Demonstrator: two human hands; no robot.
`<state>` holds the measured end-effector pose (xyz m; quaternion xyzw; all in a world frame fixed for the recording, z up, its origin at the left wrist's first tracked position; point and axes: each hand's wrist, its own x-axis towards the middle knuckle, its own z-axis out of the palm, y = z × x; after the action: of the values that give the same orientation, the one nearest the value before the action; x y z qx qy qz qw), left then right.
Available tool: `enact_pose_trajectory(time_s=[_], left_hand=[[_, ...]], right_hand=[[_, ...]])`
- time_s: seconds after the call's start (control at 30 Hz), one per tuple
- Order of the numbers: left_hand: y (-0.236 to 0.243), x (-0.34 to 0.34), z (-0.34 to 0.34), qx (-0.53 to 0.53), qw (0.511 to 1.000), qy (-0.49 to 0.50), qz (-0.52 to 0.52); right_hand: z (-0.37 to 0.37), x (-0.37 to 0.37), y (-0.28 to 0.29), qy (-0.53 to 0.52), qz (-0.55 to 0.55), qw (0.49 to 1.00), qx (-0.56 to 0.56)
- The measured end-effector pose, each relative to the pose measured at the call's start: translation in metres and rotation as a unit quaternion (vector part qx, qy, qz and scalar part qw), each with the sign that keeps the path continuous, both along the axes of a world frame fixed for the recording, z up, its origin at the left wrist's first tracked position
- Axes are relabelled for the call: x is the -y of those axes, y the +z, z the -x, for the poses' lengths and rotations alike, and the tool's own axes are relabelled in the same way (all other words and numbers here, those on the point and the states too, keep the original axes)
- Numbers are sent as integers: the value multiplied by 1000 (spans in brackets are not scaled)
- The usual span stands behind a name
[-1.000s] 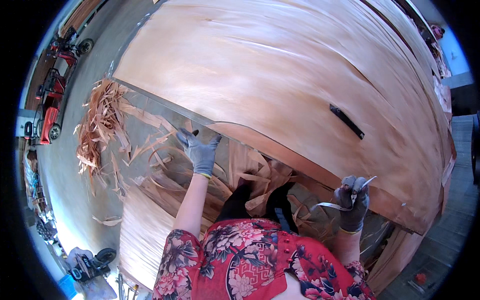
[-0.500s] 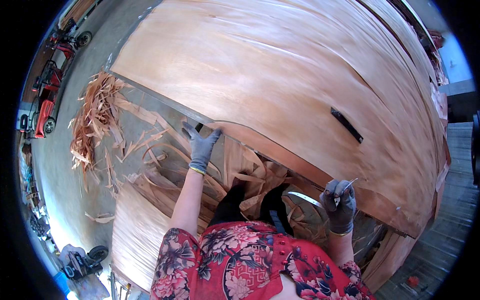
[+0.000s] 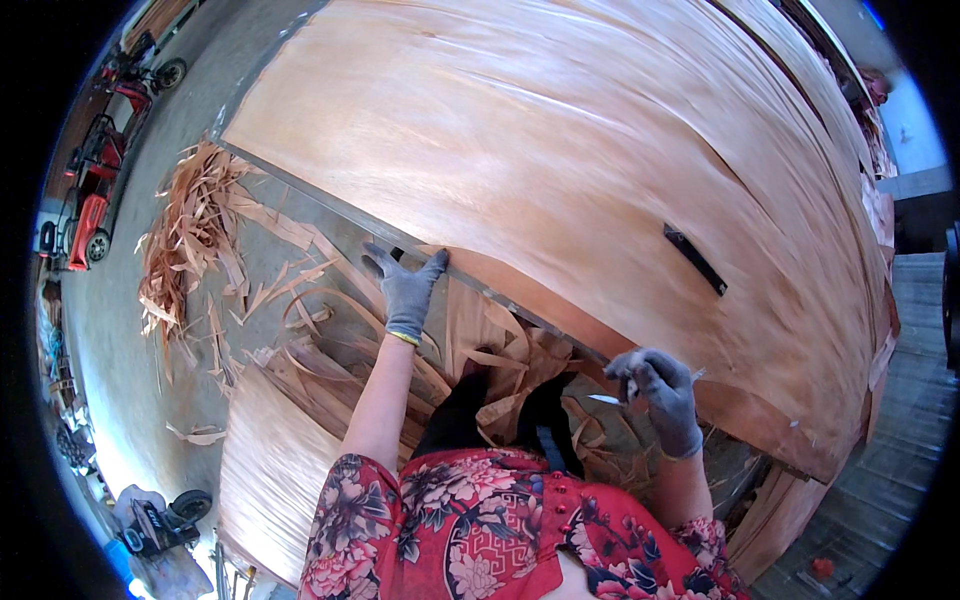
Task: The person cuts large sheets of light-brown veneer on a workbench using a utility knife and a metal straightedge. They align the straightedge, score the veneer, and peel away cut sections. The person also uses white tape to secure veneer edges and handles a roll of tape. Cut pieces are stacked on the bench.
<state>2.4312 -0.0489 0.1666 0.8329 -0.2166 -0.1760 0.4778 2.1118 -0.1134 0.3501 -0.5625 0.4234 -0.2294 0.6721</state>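
A broad stack of thin wood veneer sheets covers the work table, with a darker curved strip of veneer along the near edge. My left hand, in a grey glove, has its thumb and fingers spread against that edge. Nothing is held in it. At the same edge further right, my gloved right hand is closed on a thin curved knife. The pale knife blade pokes out to the left below the fingers, mostly hidden and a little blurred.
A black bar lies on the veneer at right. Veneer scraps pile on the floor at left, and more strips lie around my legs. Another veneer stack stands at lower left. Red carts line the far left.
My right hand has moved up and left along the table edge, turning so that less of the knife shows. My left hand has shifted very slightly right and stays at the edge.
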Motion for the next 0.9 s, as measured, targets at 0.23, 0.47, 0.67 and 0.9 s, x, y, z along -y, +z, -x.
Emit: enact_pose_trajectory(time_s=[0.23,0.47,0.67,0.9], left_hand=[[1,3,1,-45,999,24,5],[-21,3,-4,-231,965,21,121],[-26,0,-8,-275,957,22,95],[30,-3,20,104,987,119,24]], right_hand=[[-100,74,-24,304,356,851,-236],[-207,100,-60,485,389,702,-348],[-249,95,-55,513,339,658,-435],[-255,94,-61,453,346,652,-500]])
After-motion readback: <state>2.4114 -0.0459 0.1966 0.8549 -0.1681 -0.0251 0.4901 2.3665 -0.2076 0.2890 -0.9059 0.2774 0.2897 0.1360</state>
